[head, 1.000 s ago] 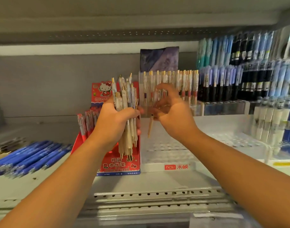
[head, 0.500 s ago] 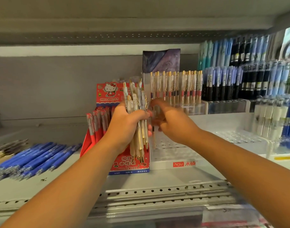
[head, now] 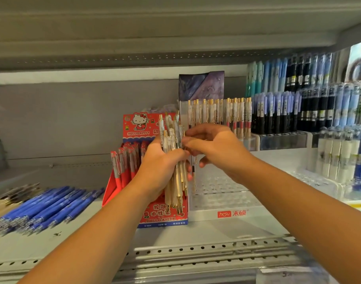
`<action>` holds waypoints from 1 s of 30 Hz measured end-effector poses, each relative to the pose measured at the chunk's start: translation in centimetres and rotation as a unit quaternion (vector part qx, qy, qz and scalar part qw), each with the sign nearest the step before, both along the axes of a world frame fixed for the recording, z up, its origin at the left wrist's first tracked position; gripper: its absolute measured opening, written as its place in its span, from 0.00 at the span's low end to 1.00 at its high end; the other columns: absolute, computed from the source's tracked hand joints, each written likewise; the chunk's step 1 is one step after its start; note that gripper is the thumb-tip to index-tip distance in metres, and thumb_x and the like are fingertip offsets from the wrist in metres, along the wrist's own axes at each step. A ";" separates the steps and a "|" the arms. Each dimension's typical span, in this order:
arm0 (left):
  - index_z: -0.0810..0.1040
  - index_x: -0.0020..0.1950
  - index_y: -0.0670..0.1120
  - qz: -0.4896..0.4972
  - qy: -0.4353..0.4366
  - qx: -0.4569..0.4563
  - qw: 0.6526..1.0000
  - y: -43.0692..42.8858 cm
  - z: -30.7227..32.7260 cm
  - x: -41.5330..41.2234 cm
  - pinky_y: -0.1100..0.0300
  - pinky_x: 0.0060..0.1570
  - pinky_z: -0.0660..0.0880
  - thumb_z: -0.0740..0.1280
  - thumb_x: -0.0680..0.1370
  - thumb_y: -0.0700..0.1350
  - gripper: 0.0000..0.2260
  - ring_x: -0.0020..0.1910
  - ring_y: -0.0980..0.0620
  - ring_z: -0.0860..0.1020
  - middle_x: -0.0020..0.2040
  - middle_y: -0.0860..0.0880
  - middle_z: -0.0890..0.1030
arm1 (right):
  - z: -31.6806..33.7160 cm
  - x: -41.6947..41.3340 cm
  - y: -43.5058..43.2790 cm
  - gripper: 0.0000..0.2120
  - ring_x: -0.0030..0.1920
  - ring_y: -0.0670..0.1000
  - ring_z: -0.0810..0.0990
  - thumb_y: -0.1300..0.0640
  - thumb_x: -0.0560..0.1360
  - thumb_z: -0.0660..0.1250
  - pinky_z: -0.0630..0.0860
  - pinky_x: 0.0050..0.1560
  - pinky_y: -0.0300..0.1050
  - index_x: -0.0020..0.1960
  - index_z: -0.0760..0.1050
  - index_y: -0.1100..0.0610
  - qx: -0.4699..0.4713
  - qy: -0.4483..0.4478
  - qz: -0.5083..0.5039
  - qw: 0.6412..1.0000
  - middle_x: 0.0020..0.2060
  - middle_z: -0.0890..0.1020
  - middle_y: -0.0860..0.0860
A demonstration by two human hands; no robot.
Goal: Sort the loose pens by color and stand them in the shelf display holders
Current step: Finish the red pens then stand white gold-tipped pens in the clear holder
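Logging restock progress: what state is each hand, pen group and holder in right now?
left hand: grips the bundle of pale pens, upright.
right hand: pinches a single pen beside the bundle.
clear holder: back row filled, front holes empty.
red display box: red pens standing in it.
blue pens: lying loose on the shelf.

Two hands (head: 161,169) (head: 218,150), one pen bundle (head: 174,160)

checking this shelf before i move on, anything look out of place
Yes: the blue pens lie flat in a loose heap on the shelf at the left, beside the red display box, while other pens stand upright in holders.
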State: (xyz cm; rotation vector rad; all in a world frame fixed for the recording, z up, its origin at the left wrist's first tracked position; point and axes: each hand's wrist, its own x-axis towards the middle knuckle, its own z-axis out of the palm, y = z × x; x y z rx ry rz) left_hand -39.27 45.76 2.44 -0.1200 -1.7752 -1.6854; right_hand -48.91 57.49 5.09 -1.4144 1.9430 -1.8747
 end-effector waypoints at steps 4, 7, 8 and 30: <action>0.77 0.55 0.52 0.021 -0.010 -0.024 0.999 -0.2 -0.1 -0.3 0.51 0.33 0.79 0.68 0.73 0.36 0.15 0.34 0.49 0.81 0.36 0.50 0.83 | 0.3 0.0 0.0 0.07 0.34 0.42 0.83 0.61 0.70 0.76 0.75 0.28 0.35 0.47 0.81 0.56 0.007 -0.034 -0.009 0.999 0.37 0.85 0.48; 0.76 0.56 0.51 0.015 -0.023 -0.016 0.999 -0.1 -0.2 -0.5 0.52 0.31 0.79 0.67 0.75 0.34 0.15 0.32 0.48 0.81 0.37 0.49 0.83 | 0.5 0.0 0.0 0.05 0.34 0.42 0.82 0.63 0.71 0.75 0.76 0.30 0.36 0.44 0.82 0.56 0.027 -0.037 -0.015 0.999 0.38 0.85 0.50; 0.76 0.57 0.50 0.011 -0.028 -0.015 0.999 0.0 -0.1 -0.5 0.52 0.30 0.79 0.67 0.75 0.34 0.15 0.31 0.47 0.81 0.37 0.48 0.82 | 0.5 0.1 0.0 0.04 0.35 0.43 0.82 0.63 0.71 0.74 0.76 0.31 0.37 0.44 0.82 0.56 0.034 -0.038 -0.019 0.999 0.38 0.85 0.50; 0.76 0.55 0.52 0.000 -0.044 -0.014 0.999 0.0 -0.1 -0.3 0.52 0.32 0.80 0.67 0.76 0.36 0.13 0.31 0.48 0.80 0.36 0.48 0.80 | 0.9 0.0 0.2 0.07 0.41 0.53 0.85 0.67 0.75 0.69 0.81 0.39 0.45 0.53 0.79 0.64 -0.045 -0.258 0.055 0.964 0.43 0.85 0.57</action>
